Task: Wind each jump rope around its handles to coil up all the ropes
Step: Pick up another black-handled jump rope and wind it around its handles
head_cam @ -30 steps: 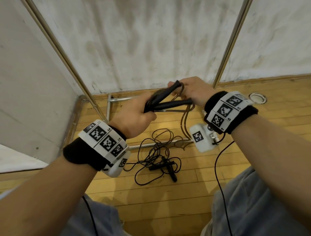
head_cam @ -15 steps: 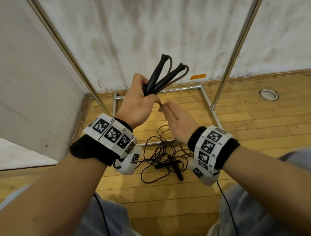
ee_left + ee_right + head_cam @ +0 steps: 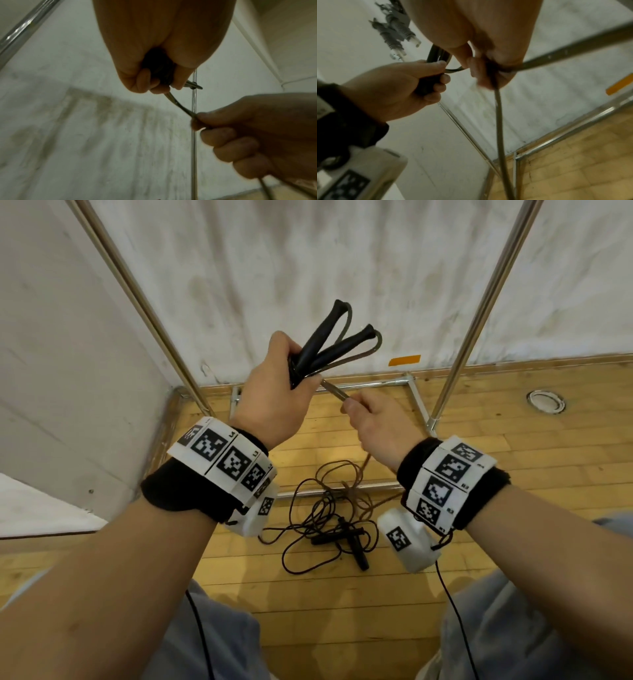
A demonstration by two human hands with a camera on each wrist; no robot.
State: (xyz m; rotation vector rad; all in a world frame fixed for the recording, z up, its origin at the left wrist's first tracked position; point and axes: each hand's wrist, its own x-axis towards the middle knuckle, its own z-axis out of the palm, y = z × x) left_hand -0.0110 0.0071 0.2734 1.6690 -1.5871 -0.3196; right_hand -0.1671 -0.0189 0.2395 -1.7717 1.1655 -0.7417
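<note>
There are two jump ropes. The left hand [image 3: 274, 395] is closed tight around the two black rubber handles [image 3: 329, 344] of the first one, and the handles stick up toward 1 o'clock, spread like a V. Its thin brown cord [image 3: 334, 386] comes out under the left thumb and runs toward 4 o'clock to the right hand [image 3: 378, 424], which pinches it between thumb and curled fingers. From there the cord hangs down to the yellow wooden floor [image 3: 513, 460].

The second black jump rope [image 3: 342, 537] lies loose on the floor at 6 o'clock from the hands, with its two black handles crossed in a messy pile of cord.

Two shiny metal poles [image 3: 486, 299] lean up against the grey-white wall [image 3: 308, 251], and one orange tape strip [image 3: 405, 360] sits low on the wall.

Only the head view shows the rope on the floor. The left wrist view shows the right hand's fingers [image 3: 228, 140] curled around the cord from below. The right wrist view shows the cord [image 3: 500, 121] dropping straight down from the right hand, and the left hand [image 3: 399, 88] wrapped round the dark handles.
</note>
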